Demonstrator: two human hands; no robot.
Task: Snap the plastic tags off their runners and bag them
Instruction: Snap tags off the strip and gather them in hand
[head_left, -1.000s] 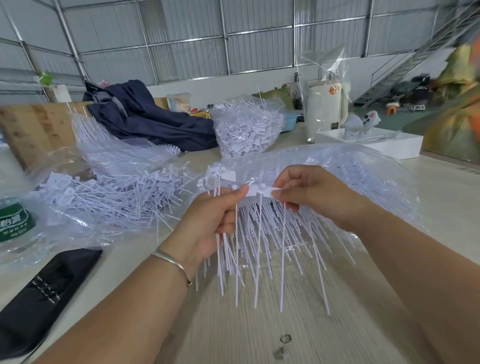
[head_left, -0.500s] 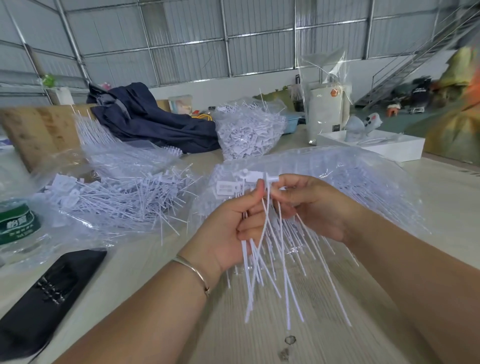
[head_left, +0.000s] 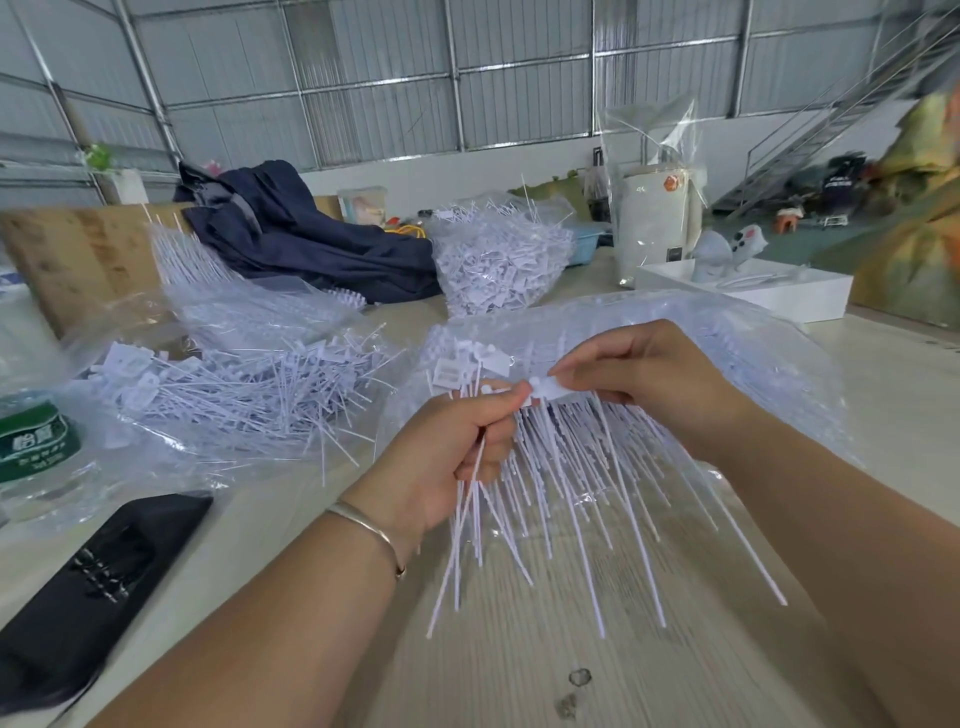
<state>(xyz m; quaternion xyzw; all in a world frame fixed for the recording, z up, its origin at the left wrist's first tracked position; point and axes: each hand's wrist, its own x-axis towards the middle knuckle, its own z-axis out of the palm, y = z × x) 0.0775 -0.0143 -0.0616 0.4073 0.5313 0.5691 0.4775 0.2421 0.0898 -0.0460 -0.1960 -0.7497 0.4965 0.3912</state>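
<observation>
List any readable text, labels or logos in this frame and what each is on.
Nothing reads cleanly.
Green bottle label: white characters, too blurred to read.
White appliance in clear wrap: orange logo and small marks, illegible.
Tags held in the left hand: faint moulded lines, too small to read.
Right hand: pinches a tag, no text visible.

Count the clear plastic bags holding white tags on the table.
3. One bag lies left, spilling loose tags; one bag stands at centre back, stuffed full; one bag lies behind the hands. Others may be hidden. The tall bag back right holds something else.
</observation>
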